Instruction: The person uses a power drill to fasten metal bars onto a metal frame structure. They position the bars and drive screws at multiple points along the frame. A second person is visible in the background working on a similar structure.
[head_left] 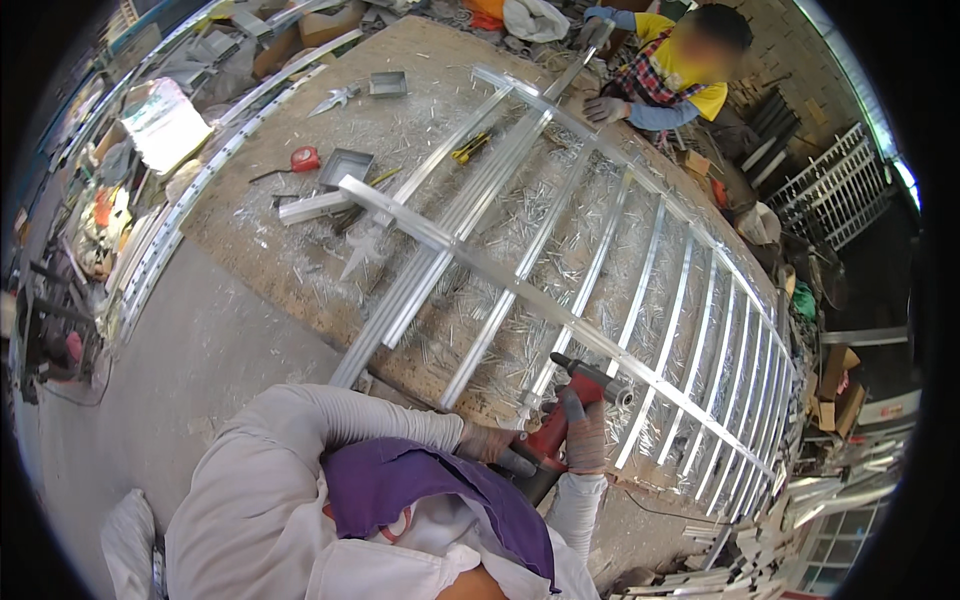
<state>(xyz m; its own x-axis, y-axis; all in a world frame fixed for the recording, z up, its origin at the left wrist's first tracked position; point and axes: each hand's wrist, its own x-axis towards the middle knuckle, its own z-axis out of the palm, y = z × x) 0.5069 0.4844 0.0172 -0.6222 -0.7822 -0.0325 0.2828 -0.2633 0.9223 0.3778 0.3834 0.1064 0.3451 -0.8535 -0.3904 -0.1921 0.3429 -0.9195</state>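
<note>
A metal frame (420, 226) of rails and crossbars lies across the surface (230, 225), and the red power tool (550, 437) is held at the frame's near side, its nose close to the near rail. The right grip (587, 442) is wrapped round the tool's body; the left grip (485, 442) is at its lower end, nearer the wearer than the frame, and I cannot tell whether it clasps or merely steadies.

Loose metal pins (545, 225) litter the gaps between the frame's bars; any caught beneath could make it rock, and the tool's nose might then skid on smooth metal. Past the frame's far rail, a co-worker's gloved hand (606, 110) rests close by: a sudden shift of the frame could knock or pinch it. The purple cloth (430, 490), on the wearer's side of the frame, hangs close to the tool and might snag if it swings
</note>
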